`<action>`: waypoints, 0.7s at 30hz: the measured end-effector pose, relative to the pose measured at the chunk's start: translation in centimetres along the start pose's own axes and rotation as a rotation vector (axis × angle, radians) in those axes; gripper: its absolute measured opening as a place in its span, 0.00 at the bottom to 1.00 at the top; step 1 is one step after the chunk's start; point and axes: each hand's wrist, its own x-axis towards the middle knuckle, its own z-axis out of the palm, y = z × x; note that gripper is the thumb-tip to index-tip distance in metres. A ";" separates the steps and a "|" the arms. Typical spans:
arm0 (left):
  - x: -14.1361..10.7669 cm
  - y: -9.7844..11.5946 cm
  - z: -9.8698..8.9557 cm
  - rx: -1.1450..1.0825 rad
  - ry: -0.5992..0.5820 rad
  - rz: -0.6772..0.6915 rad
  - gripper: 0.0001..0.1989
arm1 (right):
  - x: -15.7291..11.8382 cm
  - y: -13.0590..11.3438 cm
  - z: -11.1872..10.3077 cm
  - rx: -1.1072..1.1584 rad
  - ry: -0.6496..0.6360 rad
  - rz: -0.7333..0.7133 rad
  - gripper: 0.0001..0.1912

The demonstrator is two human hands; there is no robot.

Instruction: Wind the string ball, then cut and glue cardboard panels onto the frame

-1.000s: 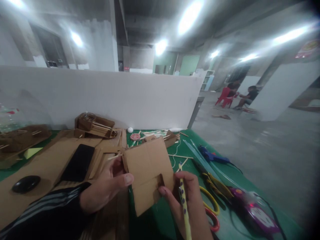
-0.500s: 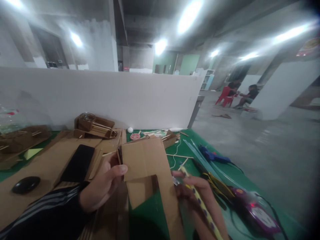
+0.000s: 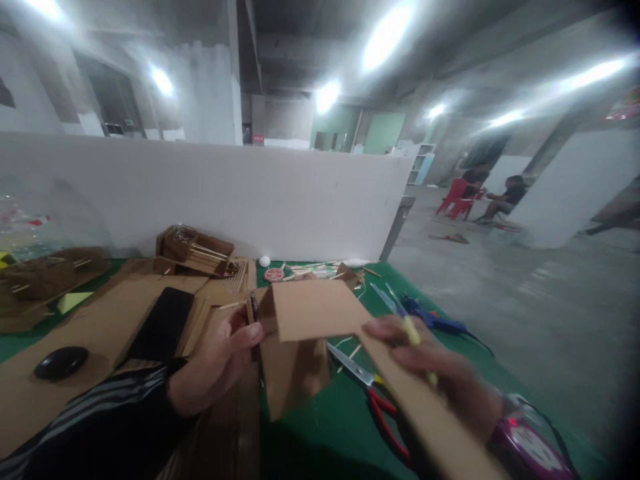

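My left hand [image 3: 220, 363] grips the left edge of a folded cardboard piece [image 3: 320, 310], thumb on the near side. A flat panel and a long strip reach right from it. My right hand [image 3: 425, 350], blurred, is closed round a yellow patterned pen-like stick [image 3: 414, 331], with fingers against the strip near its bend. Below the cardboard, scissors [image 3: 373, 383] with red handles lie on the green table, partly behind the strip.
At left lie a black phone [image 3: 163, 323], a mouse [image 3: 61, 363] and cardboard sheets. A cardboard model [image 3: 195, 250] stands by the white partition [image 3: 300, 200]. A blue glue gun [image 3: 435, 317] and purple power strip [image 3: 533, 447] are right. Two people sit far off.
The cardboard has tilted, its panel now flatter and its strip swung to the right. My right hand has moved up and right onto the strip. The scissors have come into view.
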 end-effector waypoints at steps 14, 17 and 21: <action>-0.5 -0.7 -0.4 0.207 -0.043 -0.048 0.23 | 7.5 0.4 3.4 -0.097 -0.067 0.143 0.11; -0.6 -0.8 -0.3 0.212 -0.004 -0.087 0.22 | 7.6 0.8 4.0 -0.112 -0.098 0.164 0.10; -0.7 -0.8 -0.1 0.219 -0.022 -0.072 0.23 | 7.6 0.9 4.5 -0.140 -0.093 0.141 0.10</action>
